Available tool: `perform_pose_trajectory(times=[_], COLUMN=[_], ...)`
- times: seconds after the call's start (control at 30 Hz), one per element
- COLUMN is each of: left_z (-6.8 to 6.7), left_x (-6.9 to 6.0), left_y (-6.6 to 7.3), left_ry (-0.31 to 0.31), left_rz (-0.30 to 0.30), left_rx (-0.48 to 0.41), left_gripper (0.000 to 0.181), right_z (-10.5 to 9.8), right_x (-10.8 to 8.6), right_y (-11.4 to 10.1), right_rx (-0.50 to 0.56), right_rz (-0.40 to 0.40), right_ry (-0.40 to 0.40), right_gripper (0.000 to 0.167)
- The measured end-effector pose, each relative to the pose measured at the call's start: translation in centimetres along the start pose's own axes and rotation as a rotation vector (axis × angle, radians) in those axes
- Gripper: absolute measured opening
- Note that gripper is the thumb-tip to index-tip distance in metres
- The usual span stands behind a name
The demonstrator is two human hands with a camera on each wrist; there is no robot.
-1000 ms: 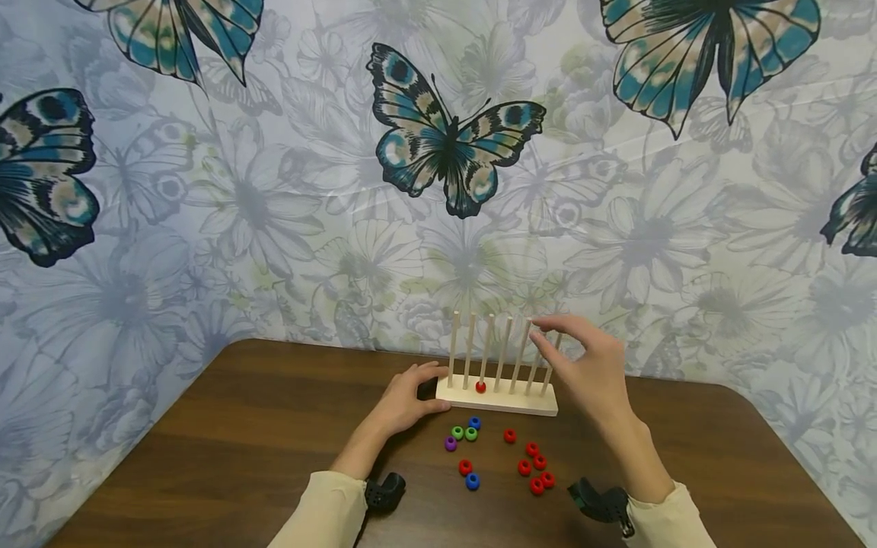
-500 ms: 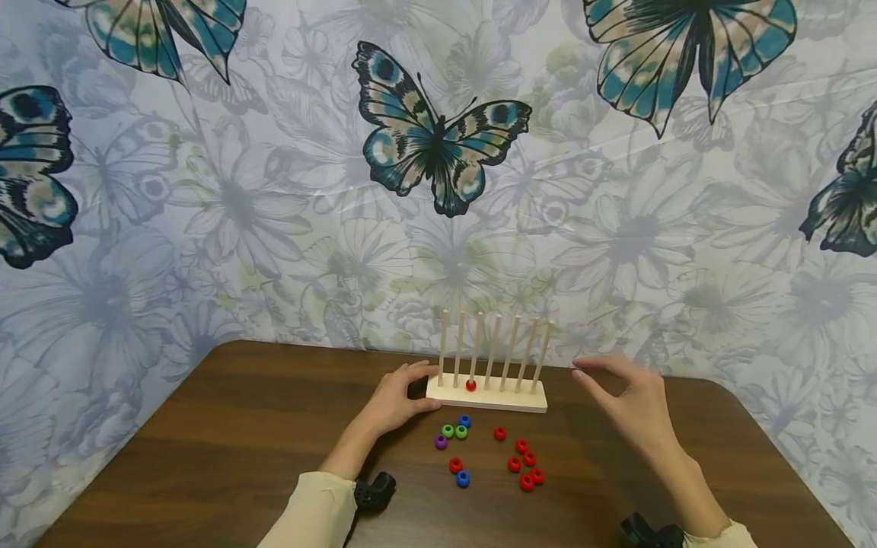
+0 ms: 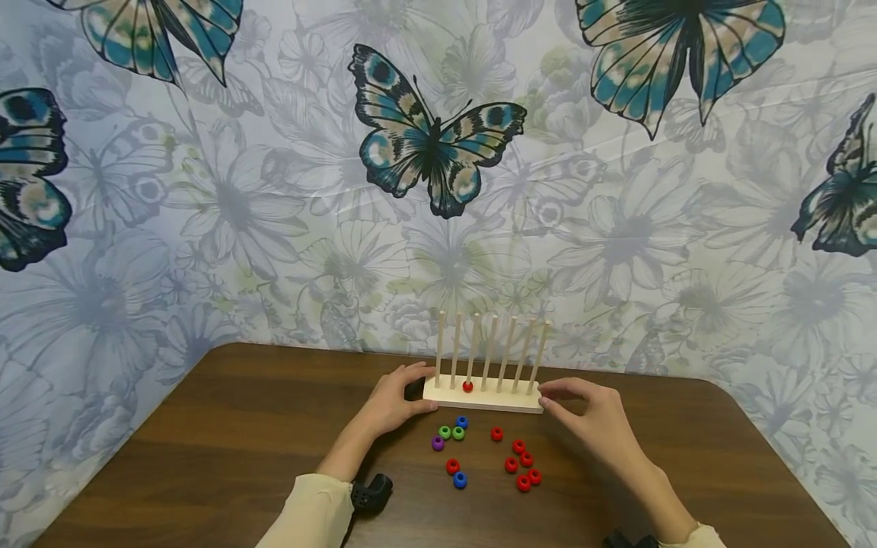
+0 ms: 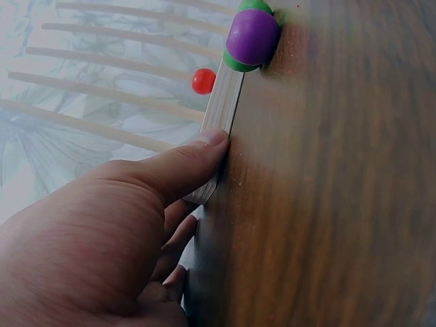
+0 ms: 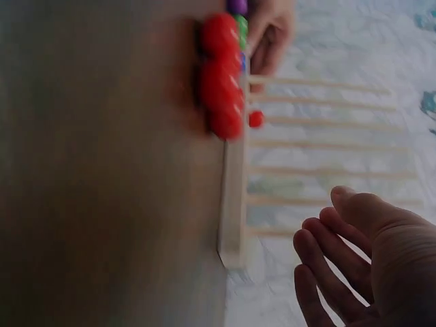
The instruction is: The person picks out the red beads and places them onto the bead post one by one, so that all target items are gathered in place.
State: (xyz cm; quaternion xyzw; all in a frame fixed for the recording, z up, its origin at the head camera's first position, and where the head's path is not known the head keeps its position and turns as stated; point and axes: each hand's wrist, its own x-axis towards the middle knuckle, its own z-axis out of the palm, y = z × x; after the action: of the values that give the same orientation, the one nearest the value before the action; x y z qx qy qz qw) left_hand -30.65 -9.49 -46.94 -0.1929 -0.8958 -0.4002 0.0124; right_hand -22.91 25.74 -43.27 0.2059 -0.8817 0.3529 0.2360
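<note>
A pale wooden peg stand (image 3: 503, 402) with several upright rods stands near the back of the table. One red bead (image 3: 468, 387) sits low on its third rod from the left. My left hand (image 3: 393, 399) grips the left end of the base; the left wrist view shows the thumb (image 4: 197, 160) on its front face and the fingers around behind. At the right end is my right hand (image 3: 596, 415), thumb and forefinger parted. The right wrist view has these fingers (image 5: 330, 269) loosely bent and holding nothing, a little apart from the base; contact is hard to judge.
In front of the stand lie two green beads (image 3: 458, 433), a purple bead (image 3: 438, 443) and a blue bead (image 3: 462, 422). Nearer are a red bead (image 3: 453, 466) and another blue bead (image 3: 460, 480). Several red beads (image 3: 518, 447) lie to the right. A patterned wall (image 3: 274, 228) rises behind.
My right hand has come down from the tops of the right-hand rods, swung out to the right, then moved back in to the base's right end. The left hand stays on the stand.
</note>
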Motion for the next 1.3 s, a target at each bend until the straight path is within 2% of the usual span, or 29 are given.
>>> perform_pose_trajectory(times=[0.17,0.3,0.7,0.87,1.07,1.3], left_z=[0.1,0.2,0.0,0.0,0.0,0.0], left_x=[-0.2,-0.3,-0.1,0.0,0.0,-0.1], left_y=[0.0,0.0,-0.3,-0.3,-0.1,-0.1], left_ry=[-0.004,-0.002,0.009,0.016,0.006,-0.004], left_rz=[0.002,-0.007,-0.012,-0.005,-0.01,-0.019], left_rx=[0.013,0.009,-0.005,-0.003,-0.008,-0.016], left_gripper=[0.057,0.056,0.057,0.057,0.057,0.057], right_z=[2.0,3.2,6.3,6.7,6.7,6.5], right_x=[-0.4,-0.3,0.3,0.2,0.0,0.4], right_y=[-1.1,-2.1,-3.5,-3.6,-3.6,-4.1], right_rx=[0.093,0.146,0.124,0.09,0.117,0.158], right_rz=[0.052,0.079,0.07,0.063,0.099,0.085], right_ry=[-0.122,-0.182,-0.314,-0.317,-0.314,-0.237], right_gripper=[0.022,0.024,0.021,0.021,0.022,0.018])
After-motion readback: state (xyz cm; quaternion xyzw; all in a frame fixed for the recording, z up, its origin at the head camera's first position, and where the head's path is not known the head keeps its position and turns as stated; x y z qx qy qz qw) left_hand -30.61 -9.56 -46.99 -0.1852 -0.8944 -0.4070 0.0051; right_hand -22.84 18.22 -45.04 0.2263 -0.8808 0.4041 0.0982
